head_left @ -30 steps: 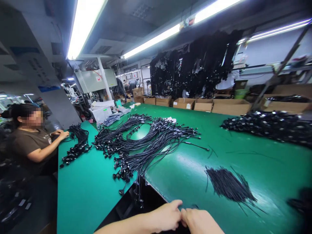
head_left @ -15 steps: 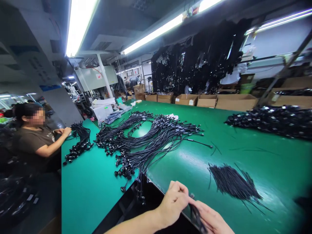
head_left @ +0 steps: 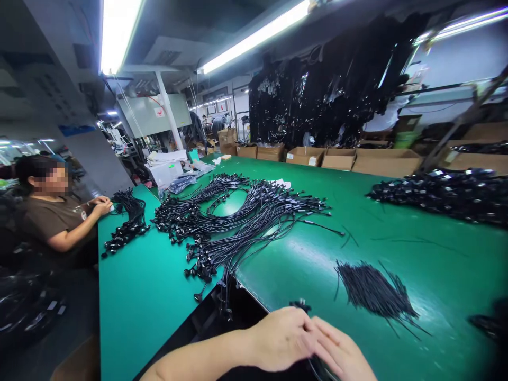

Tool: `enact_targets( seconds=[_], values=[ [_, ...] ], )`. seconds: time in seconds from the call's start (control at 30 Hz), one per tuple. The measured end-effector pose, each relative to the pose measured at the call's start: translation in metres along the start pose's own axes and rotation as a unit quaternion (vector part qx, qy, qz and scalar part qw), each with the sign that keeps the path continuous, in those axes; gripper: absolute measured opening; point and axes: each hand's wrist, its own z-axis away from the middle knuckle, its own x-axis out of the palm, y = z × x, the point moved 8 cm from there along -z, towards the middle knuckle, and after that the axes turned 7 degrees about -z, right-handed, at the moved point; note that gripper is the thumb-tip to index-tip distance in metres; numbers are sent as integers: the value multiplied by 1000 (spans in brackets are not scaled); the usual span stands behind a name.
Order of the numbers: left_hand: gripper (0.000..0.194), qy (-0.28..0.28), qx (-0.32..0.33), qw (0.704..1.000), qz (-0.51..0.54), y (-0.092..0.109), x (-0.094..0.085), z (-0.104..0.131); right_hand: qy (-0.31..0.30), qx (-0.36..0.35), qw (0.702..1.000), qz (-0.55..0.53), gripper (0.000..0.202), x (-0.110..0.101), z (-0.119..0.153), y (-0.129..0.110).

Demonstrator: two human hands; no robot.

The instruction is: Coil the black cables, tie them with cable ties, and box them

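Note:
My left hand (head_left: 283,336) is closed around a bundle of black cables at the near table edge. The connector ends (head_left: 300,305) stick out above its fingers. Beside it, my right hand (head_left: 337,346) touches the left one, its fingers pressed together over the same bundle; dark cable shows below them. A large heap of black cables (head_left: 246,227) with small connectors is spread over the green table (head_left: 301,264). To the right of my hands lies a pile of short thin black strips (head_left: 373,290).
At the left, a person (head_left: 55,217) handles cables beside a smaller bunch (head_left: 129,211). A dark heap of packed cables (head_left: 448,193) lies at the right. Cardboard boxes (head_left: 305,156) line the far edge. A dark gap (head_left: 246,307) separates the table sections near my hands.
My left hand has turned over the bundle and its knuckles now face up. Connector ends now show above it. The view has shifted slightly.

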Motion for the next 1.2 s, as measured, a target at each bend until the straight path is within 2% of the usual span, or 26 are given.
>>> enact_targets(
  seconds=[0.07,0.13,0.2,0.3,0.4,0.47,0.53,0.7,0.87,0.93,1.0,1.1,1.2],
  values=[
    [85,-30,10,999,-34,3,9,5,28,3,999,19,51,-14,-5,2],
    [73,-18,-14,1000,-4,-2,12,7,36,-14,998,55,48,-19,-2,-3],
    [62,-3,-42,998,36,-8,14,9,42,-37,994,91,45,-19,7,-13],
    [50,-24,-90,993,71,-19,23,10,54,-90,985,136,40,-17,22,-32],
    [54,-55,-158,970,178,-40,37,12,68,-175,961,202,37,-20,37,-51],
    [61,-48,-197,950,239,-53,43,12,56,-225,939,255,34,-19,47,-58],
    [60,-34,-219,941,256,-60,46,9,29,-243,930,276,30,-17,54,-58],
    [45,-28,-258,917,304,-62,53,-1,-26,-141,973,181,22,-23,54,-36],
    [43,-46,-261,892,367,-59,69,-6,5,-88,986,139,18,-39,54,-20],
    [43,-38,-257,892,369,-58,72,-12,17,-81,988,132,23,-43,54,-14],
    [42,-23,-241,906,347,-55,71,-19,31,-75,990,118,26,-44,54,-8],
    [41,19,-200,924,326,-51,64,-28,49,-66,994,74,30,-33,48,-6],
    [41,101,-213,894,381,-65,47,-22,49,-46,996,58,36,-4,34,-4]
  ],
)
